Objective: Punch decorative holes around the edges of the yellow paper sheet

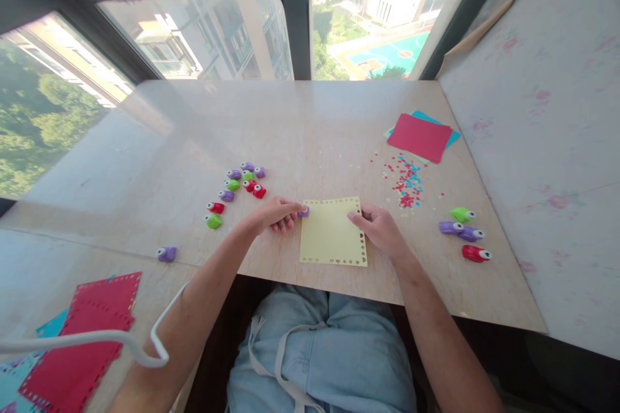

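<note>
The left hand's [276,214] fingers are curling onto a small purple punch [304,211] at the yellow sheet's [332,232] ten o'clock corner, seemingly to bite its border, while the right hand [380,227] is pinning the three o'clock edge flat, leaving bare tabletop [300,122] lying open toward twelve.

I think this is a craft spot in a home, high up. My table [300,116] sits right by big windows [203,32] that look down on buildings, trees and a sports court. Little paper punches [242,181], coloured paper [420,137] and tiny paper bits [407,181] lie on it.
</note>
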Demonstrator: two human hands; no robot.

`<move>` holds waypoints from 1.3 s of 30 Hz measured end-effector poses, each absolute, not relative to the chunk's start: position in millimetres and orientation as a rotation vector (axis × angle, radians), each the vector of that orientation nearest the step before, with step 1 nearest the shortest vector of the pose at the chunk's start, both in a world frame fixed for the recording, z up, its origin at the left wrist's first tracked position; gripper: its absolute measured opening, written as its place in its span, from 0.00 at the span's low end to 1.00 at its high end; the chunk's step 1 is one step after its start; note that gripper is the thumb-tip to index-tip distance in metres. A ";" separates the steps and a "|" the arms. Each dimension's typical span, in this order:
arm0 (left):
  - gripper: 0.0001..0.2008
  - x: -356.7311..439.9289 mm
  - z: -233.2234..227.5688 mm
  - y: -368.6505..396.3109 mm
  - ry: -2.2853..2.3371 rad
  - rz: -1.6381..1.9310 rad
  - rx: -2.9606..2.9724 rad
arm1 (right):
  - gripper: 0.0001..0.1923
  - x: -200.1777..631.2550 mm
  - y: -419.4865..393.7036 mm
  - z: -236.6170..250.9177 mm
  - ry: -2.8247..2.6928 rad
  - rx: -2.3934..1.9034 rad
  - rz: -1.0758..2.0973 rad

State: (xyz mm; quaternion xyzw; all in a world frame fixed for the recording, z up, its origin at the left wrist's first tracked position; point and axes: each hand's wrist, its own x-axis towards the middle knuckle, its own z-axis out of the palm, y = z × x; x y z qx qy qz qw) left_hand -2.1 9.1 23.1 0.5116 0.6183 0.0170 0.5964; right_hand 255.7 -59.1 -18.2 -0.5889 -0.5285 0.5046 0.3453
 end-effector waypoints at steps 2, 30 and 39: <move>0.21 -2.5 22.3 9.4 1.432 0.048 1.174 | 0.18 255.7 -59.0 -18.9 -1.377 -1.535 1.298; 0.21 -1.2 13.3 -4.8 1.455 0.333 1.155 | 0.18 254.7 -59.4 -16.1 -1.412 -1.562 1.283; 0.21 -2.6 4.9 -4.9 1.451 0.360 1.074 | 0.18 255.3 -58.1 -18.8 -1.437 -1.561 1.264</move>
